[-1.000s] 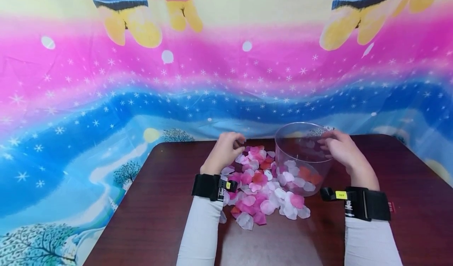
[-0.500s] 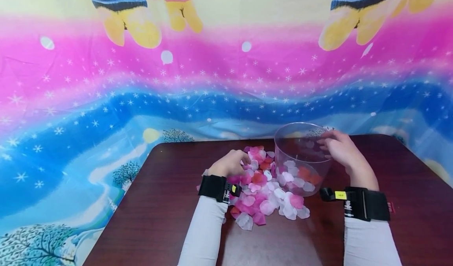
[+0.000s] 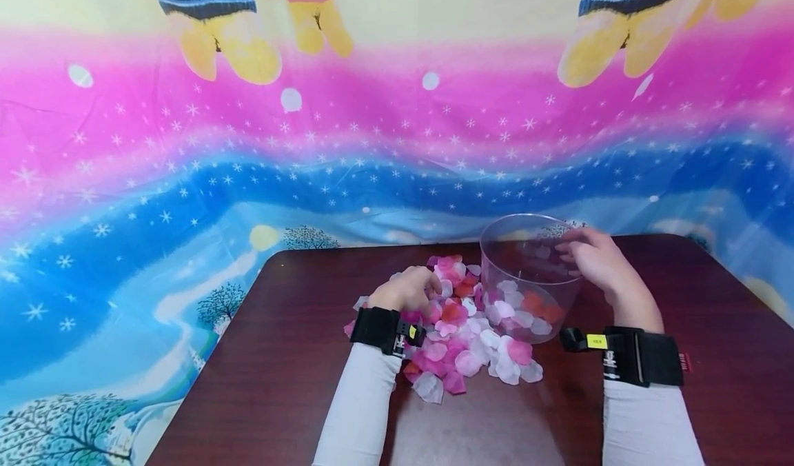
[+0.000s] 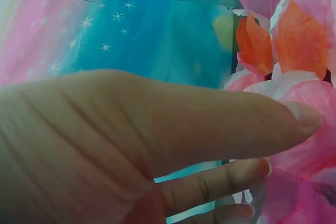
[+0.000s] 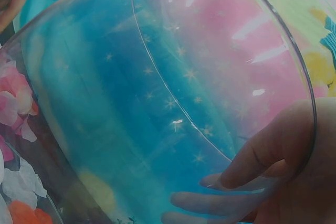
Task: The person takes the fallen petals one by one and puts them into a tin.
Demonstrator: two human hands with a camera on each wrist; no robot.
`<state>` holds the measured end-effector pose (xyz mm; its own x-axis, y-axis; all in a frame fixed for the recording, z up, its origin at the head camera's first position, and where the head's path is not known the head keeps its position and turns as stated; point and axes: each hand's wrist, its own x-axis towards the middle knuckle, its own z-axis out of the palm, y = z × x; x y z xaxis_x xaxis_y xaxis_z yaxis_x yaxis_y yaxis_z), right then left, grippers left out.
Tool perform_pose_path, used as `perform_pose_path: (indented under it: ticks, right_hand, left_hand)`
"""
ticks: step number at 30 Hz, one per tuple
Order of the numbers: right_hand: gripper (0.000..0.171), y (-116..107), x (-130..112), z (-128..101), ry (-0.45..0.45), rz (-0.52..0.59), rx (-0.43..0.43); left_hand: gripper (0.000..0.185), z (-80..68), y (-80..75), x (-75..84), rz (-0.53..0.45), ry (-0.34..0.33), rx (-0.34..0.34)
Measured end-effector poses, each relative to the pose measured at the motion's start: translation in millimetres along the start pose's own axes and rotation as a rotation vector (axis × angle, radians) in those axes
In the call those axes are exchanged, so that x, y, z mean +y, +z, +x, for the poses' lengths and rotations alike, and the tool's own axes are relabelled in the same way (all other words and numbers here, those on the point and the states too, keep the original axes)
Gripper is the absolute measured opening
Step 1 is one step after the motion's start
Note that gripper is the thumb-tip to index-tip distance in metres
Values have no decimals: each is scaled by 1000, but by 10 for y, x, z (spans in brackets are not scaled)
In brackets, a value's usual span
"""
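So the clear round plastic tub (image 3: 527, 273) sits upright on the dark reddish-brown wooden tabletop (image 3: 298, 356), toward the right. Through the wall you mostly see petals lying behind and around it; whether any are actually inside, I can't tell.

The pile of pink, white and orange fabric flower petals (image 3: 462, 335) is spread on the tabletop just left of and in front of the tub, touching its base. A few strays sit at the pile's left edge near the wrist strap. Behind everything hangs a bright cartoon-print cloth with stars, pink and blue bands (image 3: 186, 163).

The right hand (image 3: 595, 262) grips the tub's right rim, thumb inside the wall, fingers curled round the outside, as the right wrist view shows. The left hand (image 3: 409, 288) is down on the left part of the pile, fingers bent into the petals, with the thumb tip pressed against a pink one in the left wrist view.
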<state>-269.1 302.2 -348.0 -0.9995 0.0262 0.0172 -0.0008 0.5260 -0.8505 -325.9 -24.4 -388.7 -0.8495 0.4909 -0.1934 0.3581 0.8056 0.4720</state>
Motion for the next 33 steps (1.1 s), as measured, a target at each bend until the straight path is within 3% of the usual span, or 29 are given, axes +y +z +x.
perform_pose_path:
  ticks: [6,16,33]
  right_hand:
    - [54,-3,-13,-10,2,2,-6]
    - [54,0,-15,-8,7,3,-8]
    - [54,-6,0,0,3,3,-7]
  left_hand:
    - [14,-33,-40,-20,14,24,-1]
    - [14,-74,-160,-30,31,147,44]
    - [9,-211,-378,90,-62,329,242]
